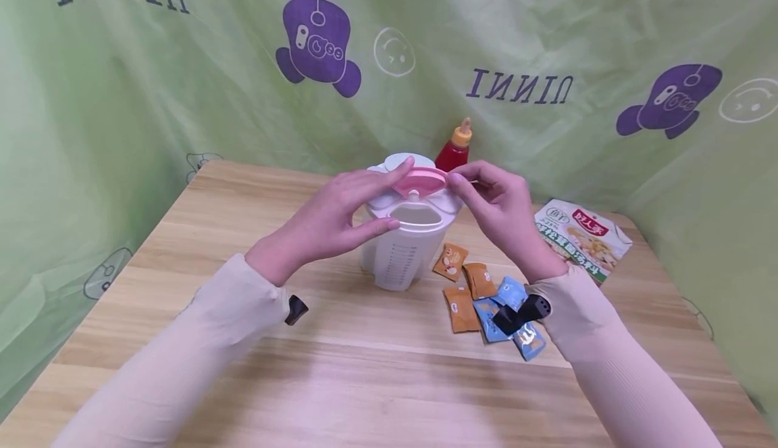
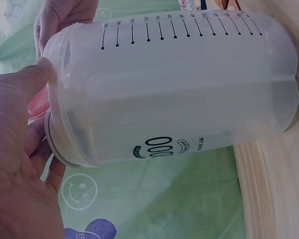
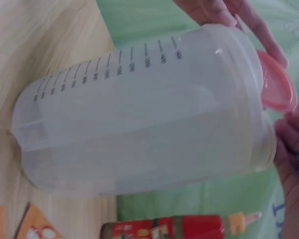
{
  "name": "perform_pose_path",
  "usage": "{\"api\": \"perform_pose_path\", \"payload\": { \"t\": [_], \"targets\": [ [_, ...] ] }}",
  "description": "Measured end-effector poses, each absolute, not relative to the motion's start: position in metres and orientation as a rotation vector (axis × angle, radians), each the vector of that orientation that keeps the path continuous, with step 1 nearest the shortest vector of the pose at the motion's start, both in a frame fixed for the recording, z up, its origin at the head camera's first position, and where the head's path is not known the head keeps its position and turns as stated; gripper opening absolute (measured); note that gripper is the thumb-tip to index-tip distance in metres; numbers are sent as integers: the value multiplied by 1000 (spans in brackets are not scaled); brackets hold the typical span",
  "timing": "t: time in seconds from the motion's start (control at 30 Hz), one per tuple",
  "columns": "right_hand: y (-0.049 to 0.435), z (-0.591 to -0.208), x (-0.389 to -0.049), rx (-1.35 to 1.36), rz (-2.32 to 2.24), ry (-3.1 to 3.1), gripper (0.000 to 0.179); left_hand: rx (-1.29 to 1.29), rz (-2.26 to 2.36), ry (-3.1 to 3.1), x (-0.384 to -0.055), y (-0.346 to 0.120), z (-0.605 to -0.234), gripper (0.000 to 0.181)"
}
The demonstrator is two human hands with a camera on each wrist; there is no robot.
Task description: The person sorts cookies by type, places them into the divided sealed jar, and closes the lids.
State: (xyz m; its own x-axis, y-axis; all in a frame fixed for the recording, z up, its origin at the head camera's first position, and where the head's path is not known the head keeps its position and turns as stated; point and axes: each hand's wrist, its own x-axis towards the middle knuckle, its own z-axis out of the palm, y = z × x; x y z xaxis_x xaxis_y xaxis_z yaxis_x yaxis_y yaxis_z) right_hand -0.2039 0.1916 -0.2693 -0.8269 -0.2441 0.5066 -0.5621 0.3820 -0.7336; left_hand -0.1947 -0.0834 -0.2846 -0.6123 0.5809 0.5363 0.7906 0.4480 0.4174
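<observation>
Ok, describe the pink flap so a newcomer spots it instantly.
On the wooden table stands a tall translucent container with a white top. The flap tilts up from that top, between the left hand and right hand. Unlike the white around it, it is pink.

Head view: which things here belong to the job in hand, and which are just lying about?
Apparently in use:
- clear container
- its raised pink flap, touched by the left hand and right hand

Lying about, untouched:
- red bottle
- orange packets
- blue packets
- white printed package
</observation>
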Motion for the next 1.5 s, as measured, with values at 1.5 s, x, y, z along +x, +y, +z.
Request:
{"api": "perform_pose_path", "payload": {
  "t": [1.5],
  "targets": [
    [241, -377, -248, 591, 774, -3252, 45, -1160, -969, -2401, -195, -84, -282, 77]
  ]
}}
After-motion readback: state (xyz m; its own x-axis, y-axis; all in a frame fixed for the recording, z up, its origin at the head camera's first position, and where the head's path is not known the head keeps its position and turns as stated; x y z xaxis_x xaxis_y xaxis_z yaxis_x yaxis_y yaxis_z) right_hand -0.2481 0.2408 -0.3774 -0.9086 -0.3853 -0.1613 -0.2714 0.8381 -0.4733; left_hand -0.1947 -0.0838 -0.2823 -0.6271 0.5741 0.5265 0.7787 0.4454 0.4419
